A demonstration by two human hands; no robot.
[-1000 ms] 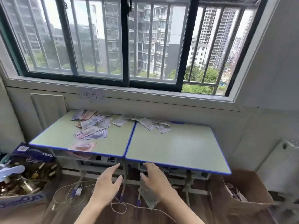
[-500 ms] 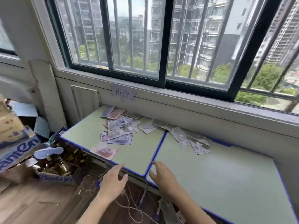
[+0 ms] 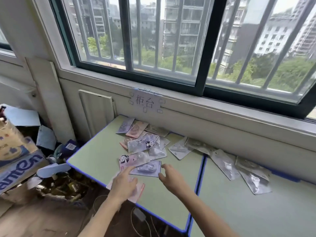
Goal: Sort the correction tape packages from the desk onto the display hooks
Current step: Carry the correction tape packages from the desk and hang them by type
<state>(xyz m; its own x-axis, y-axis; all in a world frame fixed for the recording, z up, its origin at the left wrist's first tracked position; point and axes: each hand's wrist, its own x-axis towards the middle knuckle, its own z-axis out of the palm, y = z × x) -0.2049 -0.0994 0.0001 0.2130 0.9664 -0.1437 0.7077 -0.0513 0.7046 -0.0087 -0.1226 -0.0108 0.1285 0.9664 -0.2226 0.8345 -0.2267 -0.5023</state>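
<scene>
Several correction tape packages lie scattered on the two green desks (image 3: 95,158) under the window. A pink panda package (image 3: 133,159) and a lilac one (image 3: 147,169) lie nearest. A pink package (image 3: 139,190) sits at the front edge under my left hand (image 3: 124,184), whose fingers rest flat on it with the index finger reaching the lilac one. My right hand (image 3: 171,177) hovers open just right of the lilac package, holding nothing. Silvery face-down packages (image 3: 225,164) spread to the right. No display hooks are in view.
Cardboard boxes (image 3: 15,156) and a bin of metal clutter (image 3: 65,185) stand on the floor to the left. Cables (image 3: 142,219) hang below the desk front. A paper label (image 3: 145,102) is taped to the wall under the window sill.
The view has closed in on the left desk. Both hands rose from below the desk edge onto the tabletop, the left landing on the pink package at the front edge.
</scene>
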